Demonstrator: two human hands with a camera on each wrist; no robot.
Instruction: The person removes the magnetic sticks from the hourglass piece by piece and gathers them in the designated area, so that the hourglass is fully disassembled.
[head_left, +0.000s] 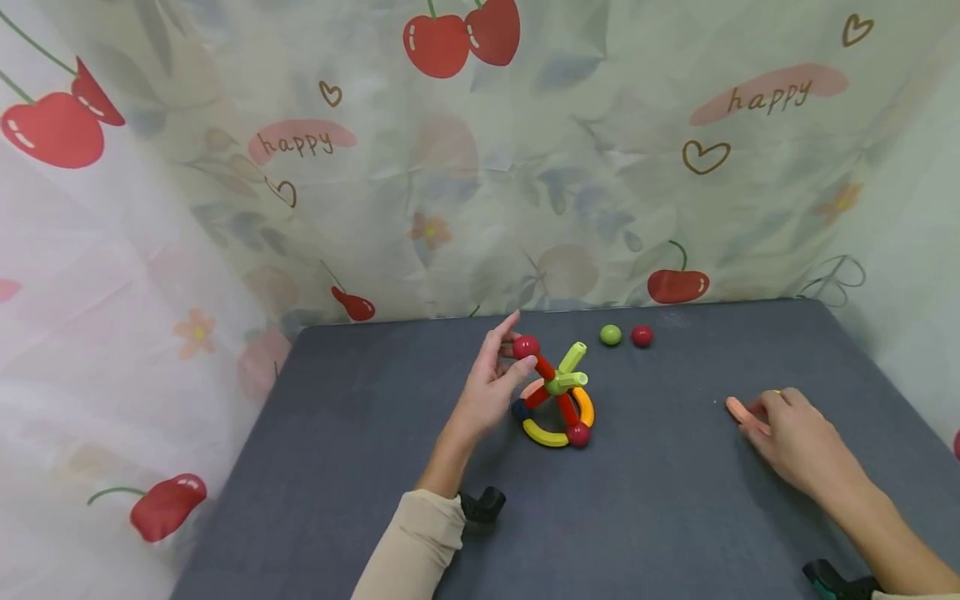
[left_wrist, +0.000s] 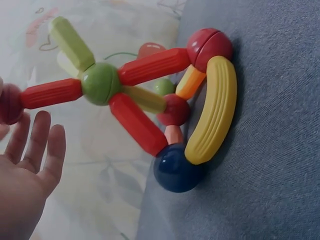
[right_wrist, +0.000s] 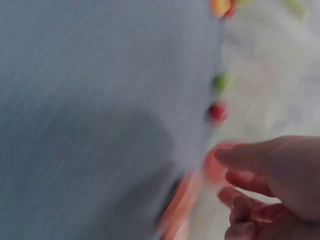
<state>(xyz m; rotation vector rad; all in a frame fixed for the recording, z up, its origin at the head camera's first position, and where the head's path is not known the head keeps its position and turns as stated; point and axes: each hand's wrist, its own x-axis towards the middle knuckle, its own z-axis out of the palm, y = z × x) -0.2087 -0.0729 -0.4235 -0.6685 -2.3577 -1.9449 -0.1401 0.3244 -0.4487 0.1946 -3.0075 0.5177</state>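
My left hand (head_left: 483,396) (left_wrist: 30,175) pinches the red ball (head_left: 527,347) (left_wrist: 10,104) at the upper end of a stick model. A red stick (left_wrist: 52,93) joins that ball to a green ball (head_left: 556,384) (left_wrist: 100,83), from which light green sticks and more red sticks spread. Below is a curved ring on the table, with a yellow curved stick (head_left: 546,434) (left_wrist: 214,112), a dark blue ball (head_left: 521,409) (left_wrist: 177,168) and a red ball (head_left: 578,434) (left_wrist: 210,49). At the right, my right hand (head_left: 802,442) (right_wrist: 285,185) holds a salmon curved stick (head_left: 738,409) (right_wrist: 216,167).
A loose green ball (head_left: 611,335) (right_wrist: 221,83) and red ball (head_left: 642,336) (right_wrist: 218,111) lie near the back edge of the dark table (head_left: 360,467). Another salmon piece (right_wrist: 182,205), blurred, shows below the right hand's stick. A patterned cloth (head_left: 487,208) hangs behind.
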